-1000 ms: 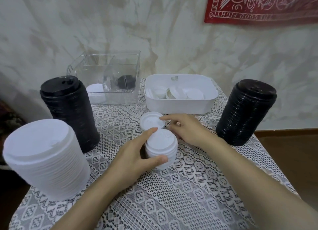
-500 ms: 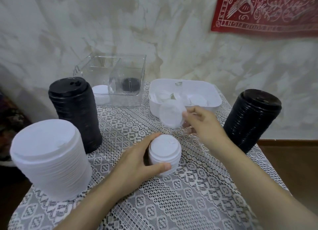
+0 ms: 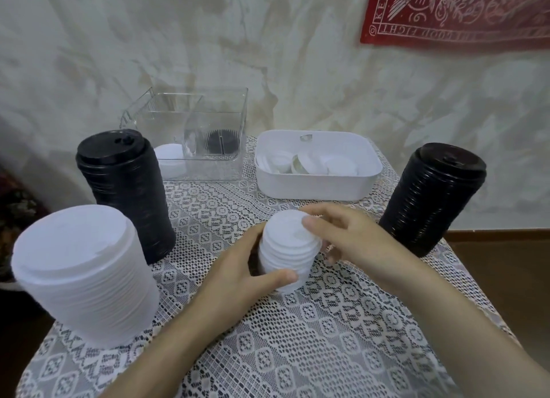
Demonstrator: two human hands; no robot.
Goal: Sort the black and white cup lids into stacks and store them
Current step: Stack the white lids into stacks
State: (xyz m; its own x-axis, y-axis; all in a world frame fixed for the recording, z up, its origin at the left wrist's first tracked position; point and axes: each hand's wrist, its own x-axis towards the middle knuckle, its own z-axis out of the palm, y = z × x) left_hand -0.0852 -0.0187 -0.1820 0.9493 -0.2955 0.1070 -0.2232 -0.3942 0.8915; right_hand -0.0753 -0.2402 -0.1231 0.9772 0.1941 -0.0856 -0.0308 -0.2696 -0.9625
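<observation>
While the left hand [image 3: 238,275] wraps the near side of the small white stack [image 3: 282,263], with the thumb curled across its front and the fingers round its left side, the right hand [image 3: 351,243] pinches the top lid [image 3: 290,229]. Its thumb lies on the lid's right edge and its fingers curl over the far rim. The small white stack stands in the middle of the bench [image 3: 297,353], on a lace cloth [image 3: 214,216]. Its long axis runs up and down with a slight lean to the right, and the flat tops of the lids face up.

At the near left stands a wide, tall white stack [image 3: 83,275], tops up, well apart from the hands. Just behind it is the left black stack [image 3: 128,189], also upright, its top lid showing a sip hole. The right black stack [image 3: 431,198] stands at the right edge of the bench and seems to lean to the right in this wide view.

At the far side, a clear box [image 3: 190,135] with a divider holds a white lid [image 3: 169,159] in its left part and a row of black lids [image 3: 223,143] on edge in its right part. Beside it to the right, a white tub [image 3: 315,186] holds loose white lids [image 3: 339,165] lying at mixed angles. A red cloth [image 3: 461,10] hangs on the wall at the far right.
</observation>
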